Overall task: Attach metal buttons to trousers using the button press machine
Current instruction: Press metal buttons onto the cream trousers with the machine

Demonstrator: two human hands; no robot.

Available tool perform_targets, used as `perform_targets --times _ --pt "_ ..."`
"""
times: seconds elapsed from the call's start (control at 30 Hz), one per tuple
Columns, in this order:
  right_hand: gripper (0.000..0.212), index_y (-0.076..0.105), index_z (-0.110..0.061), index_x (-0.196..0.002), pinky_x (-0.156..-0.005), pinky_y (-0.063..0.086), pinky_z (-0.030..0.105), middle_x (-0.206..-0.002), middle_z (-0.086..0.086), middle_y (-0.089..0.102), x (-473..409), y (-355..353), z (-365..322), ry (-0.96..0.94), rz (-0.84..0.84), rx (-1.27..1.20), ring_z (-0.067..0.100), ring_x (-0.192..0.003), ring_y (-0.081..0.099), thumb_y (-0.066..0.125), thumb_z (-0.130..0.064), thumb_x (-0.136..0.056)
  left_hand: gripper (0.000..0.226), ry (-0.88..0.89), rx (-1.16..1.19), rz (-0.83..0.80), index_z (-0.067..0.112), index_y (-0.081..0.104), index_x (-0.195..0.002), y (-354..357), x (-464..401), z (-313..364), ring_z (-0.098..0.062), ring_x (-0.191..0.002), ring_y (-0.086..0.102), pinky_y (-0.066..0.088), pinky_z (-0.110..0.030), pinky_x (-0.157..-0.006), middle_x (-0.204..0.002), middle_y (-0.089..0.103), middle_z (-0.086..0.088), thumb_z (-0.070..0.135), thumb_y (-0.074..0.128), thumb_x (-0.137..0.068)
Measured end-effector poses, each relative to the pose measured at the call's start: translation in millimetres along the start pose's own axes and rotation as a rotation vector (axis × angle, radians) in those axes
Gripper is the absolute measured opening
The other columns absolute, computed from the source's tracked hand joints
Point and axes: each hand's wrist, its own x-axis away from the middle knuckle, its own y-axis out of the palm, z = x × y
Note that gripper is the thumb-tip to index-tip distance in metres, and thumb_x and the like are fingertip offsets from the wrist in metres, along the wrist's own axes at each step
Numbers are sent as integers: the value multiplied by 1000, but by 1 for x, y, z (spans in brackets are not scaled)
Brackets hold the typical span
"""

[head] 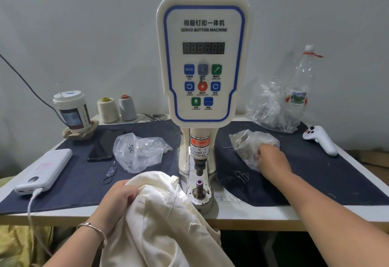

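Observation:
The white servo button machine (pixel 203 60) stands at the table's middle, its punch (pixel 199 168) above the lower die (pixel 199 183). Cream trousers (pixel 160 214) lie bunched just left of the die and hang over the table's front edge. My left hand (pixel 117 199) grips a fold of the trousers. My right hand (pixel 271 159) reaches into a clear plastic bag of metal buttons (pixel 250 144) right of the machine; its fingertips are hidden in the bag. A second bag of small metal parts (pixel 136 151) lies left of the machine.
On the dark mat (pixel 315 178): a white power bank (pixel 45 170) with cable, a black phone (pixel 105 144), a paper cup (pixel 71 109), two thread cones (pixel 116 109), a white controller (pixel 322 140), a plastic bottle (pixel 301 85) and a bigger bag (pixel 271 109) at the back right.

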Motion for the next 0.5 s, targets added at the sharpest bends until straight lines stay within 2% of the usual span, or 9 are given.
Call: perform_targets --times 0.07,0.17,0.3,0.37,0.43,0.5 --pt "14 55 -10 -83 -61 38 30 -92 10 62 12 1 9 -64 128 -17 25 -74 50 46 -3 -91 26 -3 1 0 25 24 -49 0 1 0 -14 -54 15 12 -31 -54 -57 18 1 9 44 -42" --pt "14 54 -12 -77 -59 38 31 -82 10 63 26 0 12 -150 287 -29 27 -71 53 53 -9 -91 25 -5 5 15 24 26 -50 0 2 0 -14 -55 18 15 -31 -53 -58 20 1 9 45 -44" --pt "12 59 -11 -76 -58 39 32 -74 8 64 43 -3 6 -193 398 -178 28 -67 56 60 -10 -88 23 8 4 19 25 27 -46 2 3 0 -11 -50 20 19 -23 -43 -54 22 3 9 44 -43" --pt "15 61 -12 -71 -57 39 29 -67 1 64 56 -6 -7 -201 362 -354 21 -63 57 65 -7 -85 23 16 11 14 25 27 -45 2 3 0 -10 -48 20 19 -20 -40 -54 22 3 9 44 -44" --pt "13 66 -10 -72 -57 46 26 -64 -1 67 74 -8 -27 -193 188 -638 17 -61 64 69 -4 -83 24 16 12 10 26 27 -46 2 3 0 -11 -49 20 18 -20 -41 -54 21 4 9 44 -44" --pt "12 68 -10 -75 -51 49 19 -63 4 71 92 -8 -49 -151 -22 -884 14 -56 68 71 1 -80 26 9 6 8 26 25 -47 1 3 -1 -12 -51 19 17 -23 -44 -55 20 4 9 45 -44"
